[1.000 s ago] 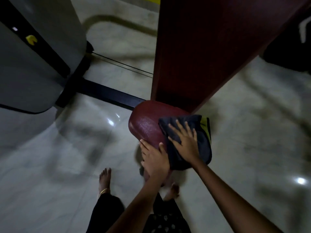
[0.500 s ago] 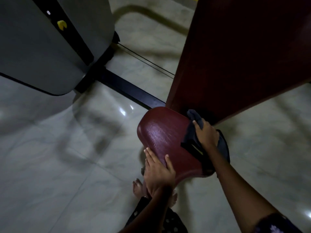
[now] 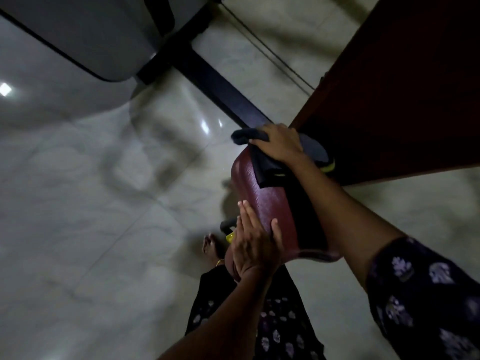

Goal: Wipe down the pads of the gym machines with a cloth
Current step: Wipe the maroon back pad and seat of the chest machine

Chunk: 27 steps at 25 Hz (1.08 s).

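**Cloth at the far end of the seat pad, other hand steadying the near end**

The floor (image 3: 91, 229) fills most of the view: pale, glossy marbled tile that throws back ceiling lights, so it is probably slick underfoot. At 11 o'clock stands a grey machine housing (image 3: 85, 35), with a black frame bar (image 3: 220, 92) running from it toward the centre. At 2 o'clock a tall maroon back pad (image 3: 402, 87) rises out of view, dim and dark.

The maroon seat pad (image 3: 275, 211) sits at centre, just below the back pad. Its vinyl looks textured and faintly shiny; I judge it firm with some give, fixed to the frame, and smooth enough for fabric to slide without snagging.

The dark cloth (image 3: 265, 162) lies over the seat pad's far end, at 12 o'clock on the pad, bunched at the edge with a yellow trim showing at its right. It looks light, soft and limp, best handled by pressing a palm on top and curling fingers over a fold so it does not bunch.

The right hand (image 3: 280, 144) does this, its grip closed over the cloth at the rim. The left hand (image 3: 253, 245) rests on the pad's near-left edge at 7 o'clock, fingers straight, thumb on top, holding nothing.
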Each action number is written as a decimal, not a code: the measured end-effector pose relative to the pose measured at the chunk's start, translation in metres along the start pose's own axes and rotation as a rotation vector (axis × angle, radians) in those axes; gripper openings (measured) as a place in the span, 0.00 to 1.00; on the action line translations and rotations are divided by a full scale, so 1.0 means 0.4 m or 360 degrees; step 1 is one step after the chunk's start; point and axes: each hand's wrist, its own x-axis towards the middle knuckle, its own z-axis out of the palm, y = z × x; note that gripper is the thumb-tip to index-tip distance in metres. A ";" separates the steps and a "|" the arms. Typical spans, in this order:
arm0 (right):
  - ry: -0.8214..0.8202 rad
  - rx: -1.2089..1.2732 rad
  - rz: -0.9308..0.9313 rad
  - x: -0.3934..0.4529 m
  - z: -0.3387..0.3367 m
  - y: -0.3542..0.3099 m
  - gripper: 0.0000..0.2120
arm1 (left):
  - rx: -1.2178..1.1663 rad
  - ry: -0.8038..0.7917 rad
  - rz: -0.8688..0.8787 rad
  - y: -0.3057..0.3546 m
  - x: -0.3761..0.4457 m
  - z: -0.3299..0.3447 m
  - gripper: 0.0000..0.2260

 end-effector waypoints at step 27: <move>0.0447 0.0106 -0.0165 -0.117 0.066 0.103 0.30 | 0.0009 0.0202 -0.0001 -0.010 -0.002 0.012 0.33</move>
